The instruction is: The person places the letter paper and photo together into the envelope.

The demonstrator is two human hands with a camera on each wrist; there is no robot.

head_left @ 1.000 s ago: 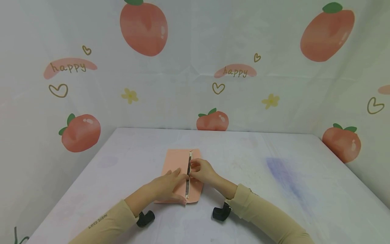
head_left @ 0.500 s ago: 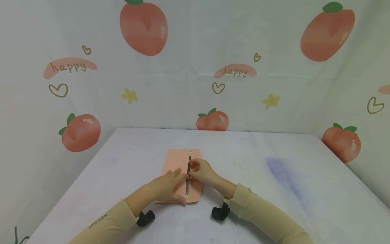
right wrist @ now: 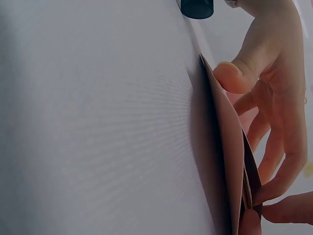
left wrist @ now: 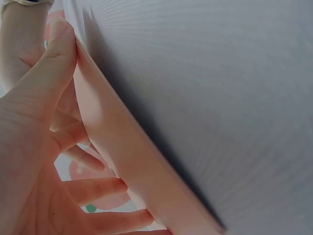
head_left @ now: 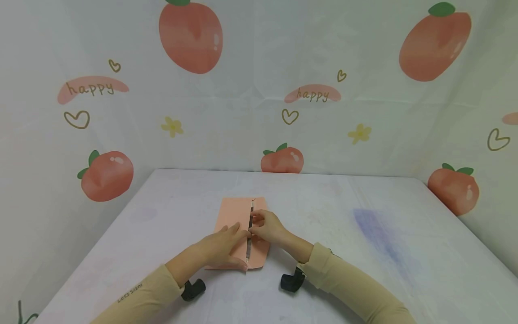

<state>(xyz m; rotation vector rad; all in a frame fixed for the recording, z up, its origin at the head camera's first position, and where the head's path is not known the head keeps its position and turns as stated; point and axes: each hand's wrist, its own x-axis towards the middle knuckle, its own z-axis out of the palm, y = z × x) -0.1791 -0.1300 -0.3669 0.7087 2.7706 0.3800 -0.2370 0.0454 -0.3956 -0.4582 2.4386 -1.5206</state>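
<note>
A flat peach-coloured folder-like case [head_left: 234, 209] lies on the table, with a long dark gap [head_left: 248, 249] running down its right part. My left hand [head_left: 220, 247] rests on its front with fingers spread. In the left wrist view, the thumb [left wrist: 54, 61] presses at one corner of the case's edge. My right hand [head_left: 271, 228] pinches the edge beside the gap between thumb and fingers. Seen from the right wrist, a peach flap [right wrist: 232, 137] bows outward, with a dark layer behind it and thin edges between. What lies inside the case is mostly hidden.
The white table [head_left: 323, 202] carries a bluish smudge on its right side. Black wrist cameras [head_left: 194, 290] hang under both sleeves, close to the tabletop. A white curtain [head_left: 251, 121] printed with peaches stands behind the table and along its sides.
My right hand has shifted very slightly to the left, still pinching the edge by the gap. The left hand and the case stay in place.
</note>
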